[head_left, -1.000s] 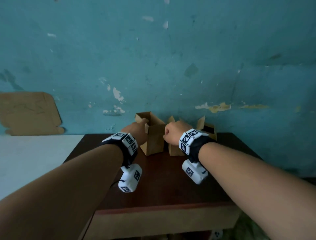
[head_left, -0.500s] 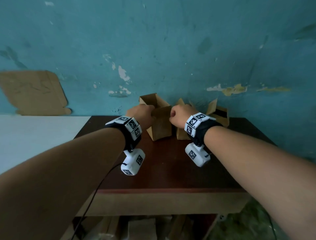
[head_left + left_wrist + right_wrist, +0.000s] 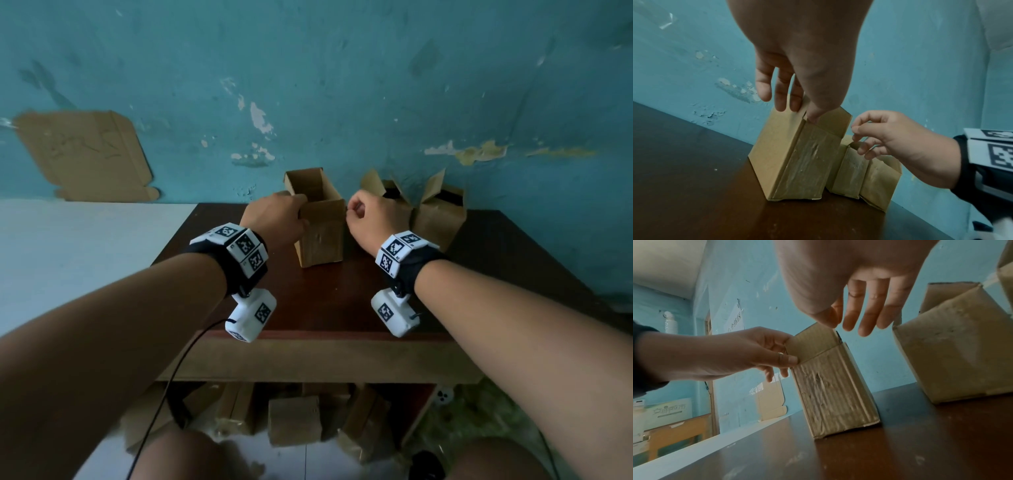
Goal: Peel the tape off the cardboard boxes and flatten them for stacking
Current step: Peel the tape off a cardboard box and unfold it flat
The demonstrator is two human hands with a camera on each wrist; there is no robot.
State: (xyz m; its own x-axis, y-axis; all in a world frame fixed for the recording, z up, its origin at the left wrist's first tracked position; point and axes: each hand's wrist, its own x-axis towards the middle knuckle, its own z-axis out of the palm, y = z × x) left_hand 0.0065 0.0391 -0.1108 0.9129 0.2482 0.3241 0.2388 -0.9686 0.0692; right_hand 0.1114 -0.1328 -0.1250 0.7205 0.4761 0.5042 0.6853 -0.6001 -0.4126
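Head view, open-topped cardboard box (image 3: 320, 230), taped front

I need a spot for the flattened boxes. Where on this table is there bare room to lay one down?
The near half of the table is bare, from its front edge up to the held box. The left rear corner beside the left hand is bare too. The back right is crowded: two open boxes behind the right hand.
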